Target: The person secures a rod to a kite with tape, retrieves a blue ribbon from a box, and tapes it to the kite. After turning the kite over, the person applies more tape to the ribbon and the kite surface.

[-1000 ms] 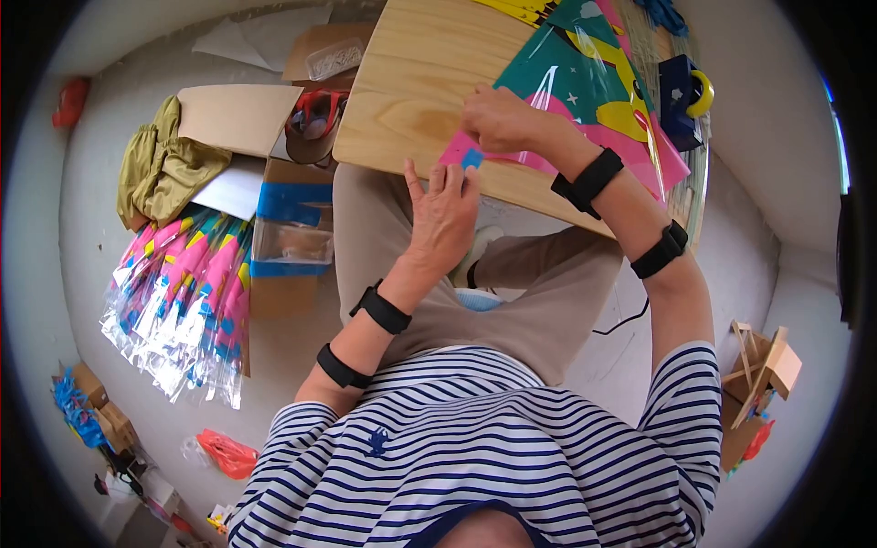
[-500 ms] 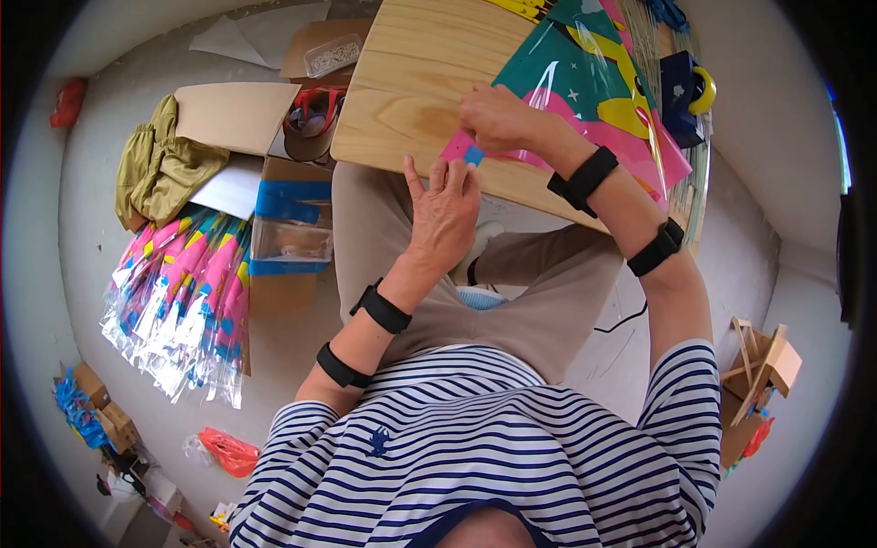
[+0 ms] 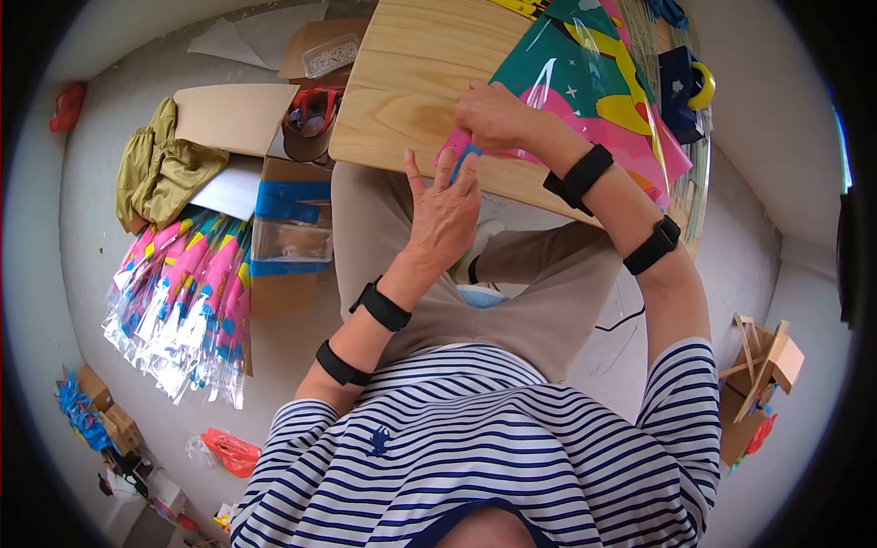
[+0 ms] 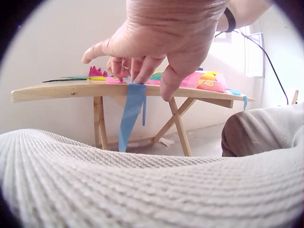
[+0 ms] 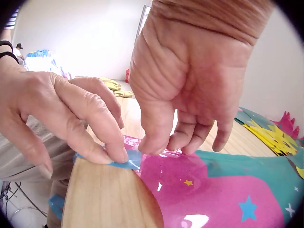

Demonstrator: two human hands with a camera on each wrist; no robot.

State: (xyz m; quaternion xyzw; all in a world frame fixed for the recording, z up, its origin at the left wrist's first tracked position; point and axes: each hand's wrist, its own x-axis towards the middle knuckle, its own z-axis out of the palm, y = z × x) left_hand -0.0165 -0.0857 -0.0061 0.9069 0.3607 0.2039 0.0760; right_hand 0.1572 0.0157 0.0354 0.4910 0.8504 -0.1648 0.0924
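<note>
A shiny printed plastic sheet (image 3: pixel 585 87), pink and teal with yellow shapes, lies on the wooden table (image 3: pixel 402 100), narrowing toward the near edge. At its narrow pink end is a strip of blue tape (image 5: pixel 128 160), whose free part (image 4: pixel 130 114) hangs below the table edge in the left wrist view. My left hand (image 3: pixel 443 215) presses the tape with extended fingertips, thumb held apart. Just beyond it, my right hand (image 3: pixel 501 119) pinches the pink end, its thumb and bent fingers low on the film in the right wrist view.
A navy tape dispenser (image 3: pixel 681 96) with a yellow roll stands at the table's right side. Left of my legs, a pile of similar printed sheets (image 3: pixel 187 292) lies by cardboard boxes (image 3: pixel 283 288). Sunglasses and a red-edged cap (image 3: pixel 311 123) sit beside the table.
My left fingers have shifted slightly up over the blue tape, which now shows as a longer slanted strip. The right hand has moved slightly left and stays at the pink end.
</note>
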